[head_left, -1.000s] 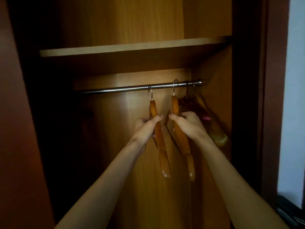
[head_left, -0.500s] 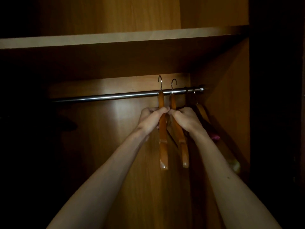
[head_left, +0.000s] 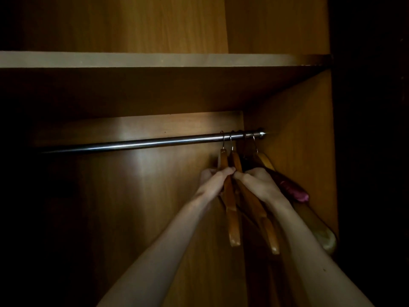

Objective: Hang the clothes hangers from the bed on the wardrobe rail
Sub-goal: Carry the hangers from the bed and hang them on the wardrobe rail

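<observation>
Wardrobe point(head_left: 298, 134) interior, dim, lit mainly on the back panel. Shelf point(head_left: 155, 59) runs across the top; nothing visible on its front edge. Rail point(head_left: 132, 144) sits just under it, spanning from the dark left side to the right wall.

On the rail, all bunched at the far right end:
- left hanger point(head_left: 232, 220), wood, metal hook over the rail
- right hanger point(head_left: 264, 224), wood, hook over the rail just beside the first
- pink hanger point(head_left: 292, 189), padded, further right, partly hidden behind the right hand
- pale hanger point(head_left: 323, 235), nearest the right wall, its lower end almost touching the wall; hook on the rail

Left hand point(head_left: 213, 180): fingers curled round the upper part of the left hanger, thumb across its near face. Right hand point(head_left: 257, 180): fingers curled round the upper part of the right hanger. Knuckles of both hands touch or nearly touch; can't tell which.

Both held hangers hang edge-on to the camera, lower ends pointing toward the viewer, right one angled further right. Forearms come up from the bottom edge and cover the lower back panel. Left two thirds of the rail is bare. Right of the wardrobe side wall: too dark to read.
</observation>
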